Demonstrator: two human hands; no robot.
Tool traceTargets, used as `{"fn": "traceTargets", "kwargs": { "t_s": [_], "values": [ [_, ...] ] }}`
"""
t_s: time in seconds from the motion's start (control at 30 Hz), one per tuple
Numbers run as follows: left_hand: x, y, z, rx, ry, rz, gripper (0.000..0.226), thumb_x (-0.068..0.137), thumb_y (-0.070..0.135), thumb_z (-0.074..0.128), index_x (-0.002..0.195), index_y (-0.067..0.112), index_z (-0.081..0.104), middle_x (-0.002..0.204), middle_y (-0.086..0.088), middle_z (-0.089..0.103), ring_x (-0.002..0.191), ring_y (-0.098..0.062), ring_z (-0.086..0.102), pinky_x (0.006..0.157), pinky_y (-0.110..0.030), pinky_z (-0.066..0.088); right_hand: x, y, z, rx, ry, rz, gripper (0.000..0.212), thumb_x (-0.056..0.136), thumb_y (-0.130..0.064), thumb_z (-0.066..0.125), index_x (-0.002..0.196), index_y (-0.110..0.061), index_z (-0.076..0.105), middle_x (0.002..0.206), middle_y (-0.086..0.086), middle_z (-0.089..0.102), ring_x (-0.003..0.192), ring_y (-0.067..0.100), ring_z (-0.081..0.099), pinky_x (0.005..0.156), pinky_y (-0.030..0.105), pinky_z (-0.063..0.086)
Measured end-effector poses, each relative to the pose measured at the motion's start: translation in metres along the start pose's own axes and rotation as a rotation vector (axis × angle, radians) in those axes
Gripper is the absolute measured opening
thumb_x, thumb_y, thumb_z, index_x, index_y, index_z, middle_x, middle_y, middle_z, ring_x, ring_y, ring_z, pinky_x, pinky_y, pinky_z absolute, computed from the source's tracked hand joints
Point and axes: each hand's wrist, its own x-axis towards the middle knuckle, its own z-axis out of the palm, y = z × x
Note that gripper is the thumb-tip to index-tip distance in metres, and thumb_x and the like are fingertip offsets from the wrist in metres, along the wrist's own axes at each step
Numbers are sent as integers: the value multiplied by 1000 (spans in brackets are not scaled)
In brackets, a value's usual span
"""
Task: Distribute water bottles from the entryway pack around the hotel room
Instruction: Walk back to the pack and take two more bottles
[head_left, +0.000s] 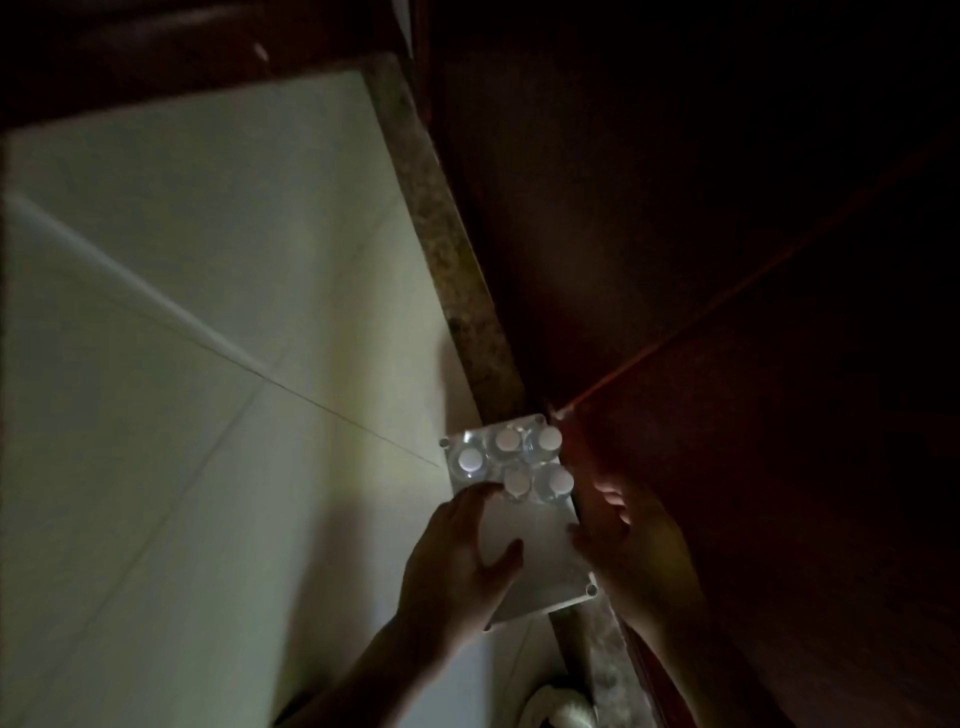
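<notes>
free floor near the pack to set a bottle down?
Yes. The pale tile floor left of the pack is bare up to the speckled stone strip. Crowded: the left hand and right hand flank the pack, dark wood borders its right, and five bottle caps fill its far end.

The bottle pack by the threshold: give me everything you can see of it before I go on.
The bottle pack is a clear plastic-wrapped pack seen from above, sitting on the pale tiled floor against the speckled stone threshold. Five white caps show, clustered at its far end; the near part looks flat and empty, though the dim light makes that uncertain. The left hand rests on its left edge with fingers spread, and the right hand is at its right edge. Neither hand visibly holds a bottle.
</notes>
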Motion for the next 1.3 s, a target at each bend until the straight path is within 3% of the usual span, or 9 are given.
{"fn": "traceTargets", "kwargs": {
  "t_s": [0.17, 0.27, 0.37, 0.6, 0.73, 0.83, 0.97, 1.17, 1.3],
  "values": [
    [56, -75, 117, 13, 54, 93, 75, 86, 29, 68, 150, 25, 29, 154, 4, 39, 137, -18, 44, 102, -33, 46, 76, 116, 80, 52, 24, 54, 60, 68, -10, 88, 116, -28, 57, 112, 3, 65, 107, 30, 65, 88, 43, 53],
    [78, -92, 146, -41, 195, 81, 69, 86, 25, 71, 146, 23, 36, 148, 3, 48, 133, -15, 47, 101, -28, 46, 99, 147, 101, 83, 62, 44, 58, 71, -8, 86, 105, -42, 53, 106, -14, 63, 101, 4, 64, 84, 25, 53],
    [94, -100, 160, -65, 257, 88, 64, 84, 31, 74, 140, 17, 45, 138, 1, 58, 126, -15, 54, 98, -29, 49, 117, 160, 116, 36, 11, -26, 47, 75, -1, 81, 107, -27, 57, 97, -12, 63, 87, -9, 63, 69, 3, 44],
    [77, -84, 129, 0, 267, 155, 57, 79, 33, 79, 128, 16, 55, 121, -2, 69, 103, -21, 69, 77, -32, 59, 104, 125, 101, 72, 88, -1, 49, 67, -21, 90, 109, -17, 64, 90, -14, 63, 81, 0, 61, 69, 5, 41],
    [30, -30, 45, -153, 179, 187, 59, 72, 37, 81, 123, 18, 58, 116, 3, 70, 101, -12, 68, 82, -28, 57, 62, 54, 47, 255, 87, 26, 57, 60, -28, 90, 109, -17, 64, 93, -2, 74, 86, 13, 72, 74, 28, 57],
    [-3, 31, -49, -347, 100, 78, 53, 64, 35, 90, 109, 24, 64, 104, 19, 71, 100, -1, 67, 83, -13, 49, 31, -28, -14, 407, 48, -25, 52, 63, 0, 85, 104, -19, 61, 92, -3, 74, 86, 16, 73, 73, 32, 60],
    [-43, 137, -195, -454, 112, 59, 47, 59, -6, 89, 88, 20, 63, 80, 25, 72, 72, 9, 67, 64, -5, 48, -14, -168, -108, 524, -10, -130, 58, 55, -15, 82, 107, -22, 58, 91, 7, 70, 84, 29, 71, 73, 50, 59],
    [-104, 306, -421, -525, 364, 175, 64, 59, 13, 82, 107, 45, 54, 94, -4, 69, 90, -24, 73, 70, -31, 58, -90, -409, -254, 604, -29, -388, 54, 53, -12, 71, 89, -52, 61, 86, -15, 67, 82, 1, 65, 67, 23, 54],
    [-167, 413, -537, -472, 639, 325, 67, 64, -5, 86, 98, 42, 52, 92, 3, 69, 83, 1, 69, 65, -20, 53, -156, -531, -342, 685, 45, -482, 57, 51, -15, 70, 102, -35, 56, 99, -4, 64, 93, 13, 64, 76, 35, 47]
  ]
}}
